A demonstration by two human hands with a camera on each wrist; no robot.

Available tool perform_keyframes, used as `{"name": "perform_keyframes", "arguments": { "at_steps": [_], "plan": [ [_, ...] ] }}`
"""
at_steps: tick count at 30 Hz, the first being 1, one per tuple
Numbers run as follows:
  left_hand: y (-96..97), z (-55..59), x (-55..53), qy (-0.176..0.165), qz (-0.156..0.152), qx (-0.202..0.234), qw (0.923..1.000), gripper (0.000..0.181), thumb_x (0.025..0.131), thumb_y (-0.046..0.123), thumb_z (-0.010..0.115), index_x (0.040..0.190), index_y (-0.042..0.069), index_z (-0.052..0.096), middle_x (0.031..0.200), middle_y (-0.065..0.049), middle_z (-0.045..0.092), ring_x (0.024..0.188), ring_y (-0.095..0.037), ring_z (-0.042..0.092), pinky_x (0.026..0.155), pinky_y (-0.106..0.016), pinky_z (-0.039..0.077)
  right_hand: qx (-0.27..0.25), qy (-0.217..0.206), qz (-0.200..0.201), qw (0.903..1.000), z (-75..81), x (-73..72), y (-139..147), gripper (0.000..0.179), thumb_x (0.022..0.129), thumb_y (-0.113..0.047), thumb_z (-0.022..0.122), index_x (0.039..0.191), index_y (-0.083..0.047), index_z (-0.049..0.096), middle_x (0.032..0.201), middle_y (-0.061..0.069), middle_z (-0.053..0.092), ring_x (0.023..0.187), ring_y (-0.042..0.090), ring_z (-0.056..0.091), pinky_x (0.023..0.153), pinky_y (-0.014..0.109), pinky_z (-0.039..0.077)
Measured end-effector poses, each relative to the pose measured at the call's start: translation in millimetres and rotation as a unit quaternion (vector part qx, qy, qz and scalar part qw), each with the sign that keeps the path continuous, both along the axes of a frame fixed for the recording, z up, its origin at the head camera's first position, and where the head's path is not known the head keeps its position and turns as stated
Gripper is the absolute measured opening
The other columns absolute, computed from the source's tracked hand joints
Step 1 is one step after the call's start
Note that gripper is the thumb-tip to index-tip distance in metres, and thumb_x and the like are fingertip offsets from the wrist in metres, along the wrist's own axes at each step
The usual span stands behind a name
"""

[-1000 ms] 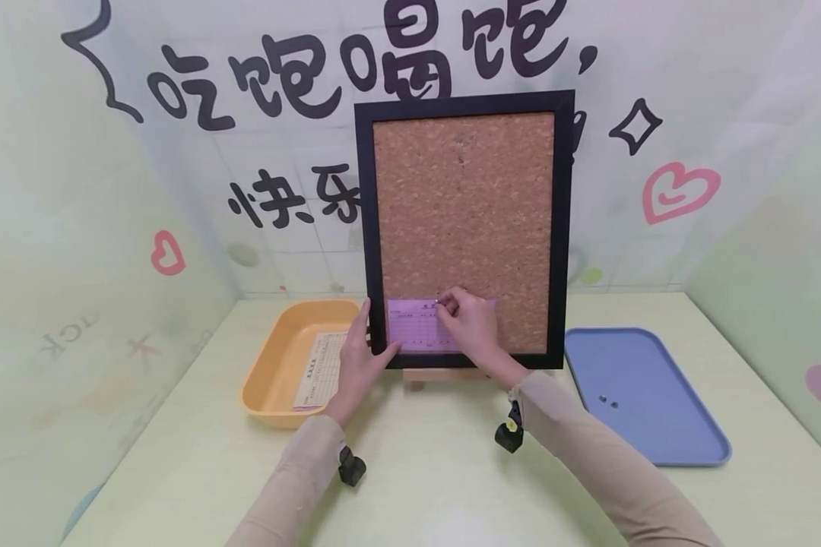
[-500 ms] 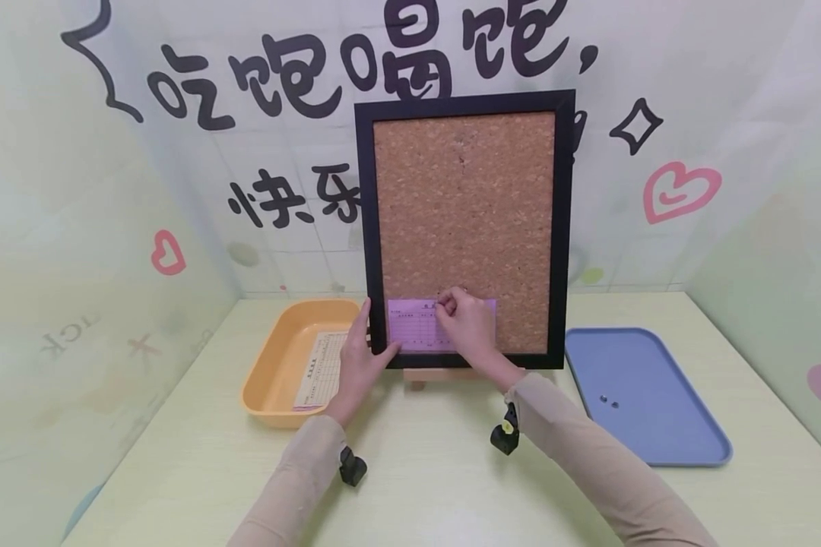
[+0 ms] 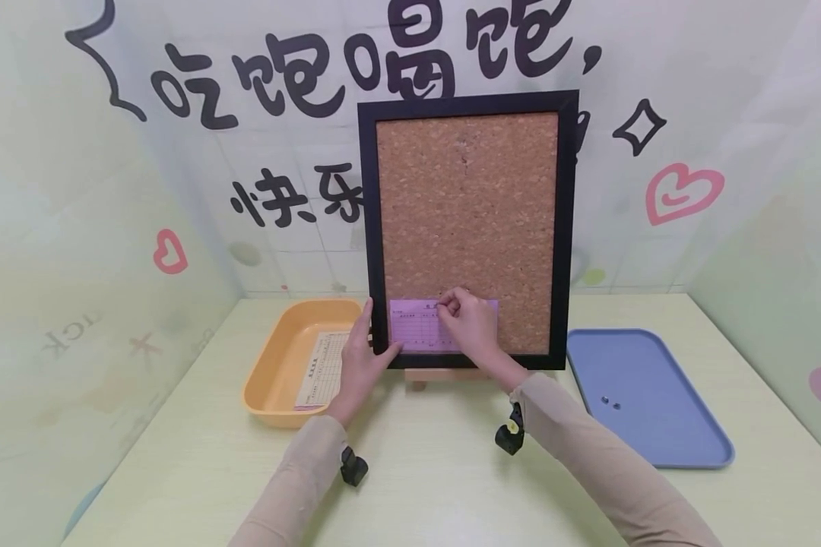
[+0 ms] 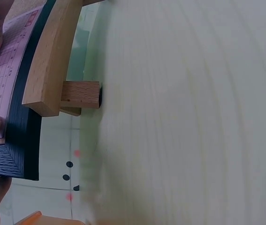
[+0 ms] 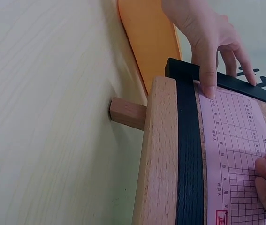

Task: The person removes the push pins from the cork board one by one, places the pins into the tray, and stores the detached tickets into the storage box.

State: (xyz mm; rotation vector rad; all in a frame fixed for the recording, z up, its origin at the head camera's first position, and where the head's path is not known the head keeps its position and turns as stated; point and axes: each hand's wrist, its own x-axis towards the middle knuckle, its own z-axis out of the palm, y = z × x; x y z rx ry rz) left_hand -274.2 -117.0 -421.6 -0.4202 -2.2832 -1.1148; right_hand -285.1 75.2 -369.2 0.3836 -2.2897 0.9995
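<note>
A black-framed corkboard (image 3: pixel 468 205) stands upright on a small wooden easel (image 5: pixel 158 154). Low on its cork lies a pink printed slip (image 3: pixel 413 328). My left hand (image 3: pixel 364 348) grips the frame's lower left corner; in the right wrist view its thumb (image 5: pixel 209 77) presses the slip's corner and the other fingers reach over the frame's side. At the slip's upper edge my right hand (image 3: pixel 472 323) has thumb and index finger pinched together, curled over what seems a small thumbtack, hidden by the fingertips. The right hand covers part of the slip's print.
An orange basin (image 3: pixel 274 372) with a cream printed slip (image 3: pixel 323 368) stands left of the board. To the right lies a blue tray (image 3: pixel 657 395) bearing two small metallic tacks (image 3: pixel 610 403). A printed wall rises behind the table.
The small shiny spot seen at my right fingertips a second ago is now out of sight. Both hands, slip and board hold nearly the same places; the head view shifts slightly.
</note>
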Motion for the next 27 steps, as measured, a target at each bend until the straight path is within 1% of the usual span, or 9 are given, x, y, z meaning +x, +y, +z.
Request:
{"name": "perform_keyframes", "arguments": {
  "at_steps": [5, 12, 18, 24, 27],
  "plan": [
    [0.3, 1.1, 0.5, -0.003, -0.001, 0.0, 1.0, 0.086, 0.074, 0.012, 0.075, 0.144, 0.01, 0.025, 0.139, -0.016, 0.038, 0.115, -0.028, 0.049, 0.084, -0.035, 0.05, 0.007, 0.008, 0.012, 0.9999, -0.9, -0.1, 2, 0.004, 0.081, -0.007, 0.063, 0.081, -0.004, 0.067, 0.065, 0.002, 0.061, 0.053, 0.01, 0.051, 0.049, 0.022, 0.042],
    [0.7, 2.2, 1.1, -0.004, -0.002, 0.004, 1.0, 0.086, 0.073, 0.011, 0.075, 0.143, 0.009, 0.025, 0.139, -0.016, 0.038, 0.115, -0.028, 0.048, 0.084, -0.035, 0.05, 0.022, 0.031, 0.016, 0.9992, -3.8, 1.1, 3, 0.005, 0.081, -0.004, 0.063, 0.084, -0.006, 0.066, 0.07, 0.001, 0.059, 0.058, 0.008, 0.05, 0.05, 0.021, 0.042],
    [1.4, 1.8, 1.3, -0.018, 0.001, 0.004, 0.9998, 0.087, 0.074, 0.012, 0.075, 0.144, 0.011, 0.024, 0.14, -0.014, 0.037, 0.117, -0.026, 0.047, 0.085, -0.034, 0.05, 0.008, 0.055, 0.016, 0.9983, -7.5, 0.8, 3, 0.005, 0.08, -0.004, 0.063, 0.085, -0.006, 0.066, 0.074, 0.002, 0.058, 0.062, 0.008, 0.05, 0.053, 0.021, 0.043],
    [1.5, 1.8, 1.6, -0.014, 0.005, 0.002, 0.9999, 0.087, 0.073, 0.011, 0.076, 0.143, 0.01, 0.025, 0.14, -0.015, 0.038, 0.116, -0.027, 0.048, 0.084, -0.034, 0.05, -0.001, 0.091, 0.016, 0.9957, -10.0, 0.0, 2, 0.005, 0.08, -0.004, 0.064, 0.083, -0.005, 0.067, 0.077, 0.003, 0.061, 0.065, 0.009, 0.053, 0.055, 0.023, 0.046],
    [1.5, 1.7, 1.4, -0.011, 0.006, 0.002, 0.9999, 0.087, 0.072, 0.011, 0.076, 0.143, 0.01, 0.025, 0.139, -0.016, 0.038, 0.115, -0.028, 0.049, 0.084, -0.034, 0.05, 0.006, 0.097, 0.009, 0.9952, -9.5, 0.0, 2, 0.005, 0.08, -0.005, 0.065, 0.083, -0.005, 0.068, 0.076, 0.003, 0.061, 0.064, 0.01, 0.054, 0.054, 0.023, 0.046]
  ]
}}
